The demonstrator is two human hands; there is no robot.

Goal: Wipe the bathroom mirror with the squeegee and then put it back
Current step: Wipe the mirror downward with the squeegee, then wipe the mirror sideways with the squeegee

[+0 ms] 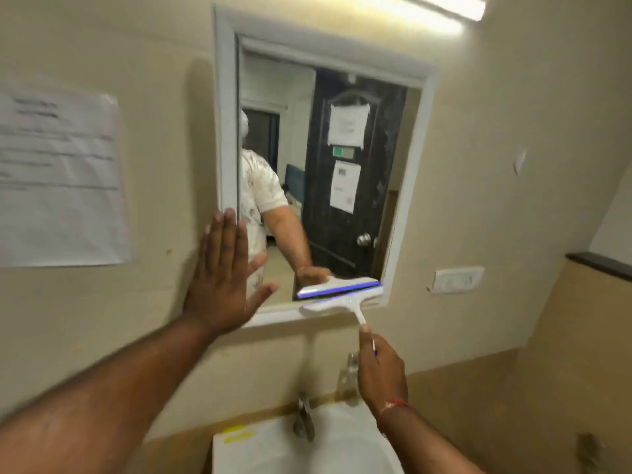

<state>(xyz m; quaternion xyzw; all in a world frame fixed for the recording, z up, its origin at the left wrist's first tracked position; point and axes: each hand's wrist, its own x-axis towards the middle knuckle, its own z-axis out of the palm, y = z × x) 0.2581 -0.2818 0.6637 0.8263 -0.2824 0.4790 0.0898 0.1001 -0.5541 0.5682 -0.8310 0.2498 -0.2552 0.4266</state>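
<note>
A white-framed mirror [345,107] hangs on the beige wall above the sink. A white squeegee [342,302] with a blue blade lies against the mirror's bottom edge, at the lower right corner of the glass. My right hand [379,371] grips its thin handle from below. My left hand [222,278] is flat, fingers spread, pressed on the lower left corner of the mirror frame and the wall beside it. The glass reflects a person's arm, the squeegee and a dark door.
A white sink [266,449] with a metal tap [304,419] sits directly below the mirror. A paper notice [58,179] is taped to the wall at left. A switch plate [458,278] is right of the mirror, and a tube light [448,8] above.
</note>
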